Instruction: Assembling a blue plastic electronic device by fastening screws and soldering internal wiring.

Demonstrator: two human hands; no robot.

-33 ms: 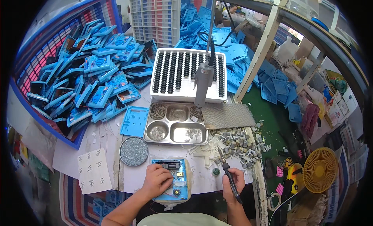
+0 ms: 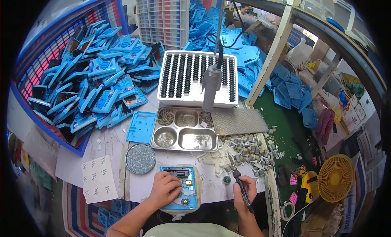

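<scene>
A blue plastic housing [image 2: 191, 196] with small parts and thin wires set inside lies on a pale wrapped pad at the table's front edge. Over its left half rests my left hand [image 2: 165, 190], fingers curled and pinched together; what they hold is hidden. My right hand [image 2: 244, 190], to the right of the housing, is closed around the black handle of a soldering iron [image 2: 240, 184]. The iron's metal tip points up and away, apart from the housing. Close to it stands a small round dark-green pot [image 2: 226, 180].
A steel compartment tray [image 2: 185, 149] with screws sits beyond, near a round dish [image 2: 140, 159] of grey granules. An electric screwdriver [image 2: 211, 90] hangs over a white rack [image 2: 195, 99]. Small motor-like parts [image 2: 248, 155] lie right. A blue crate [image 2: 85, 143] of blue housings stands left.
</scene>
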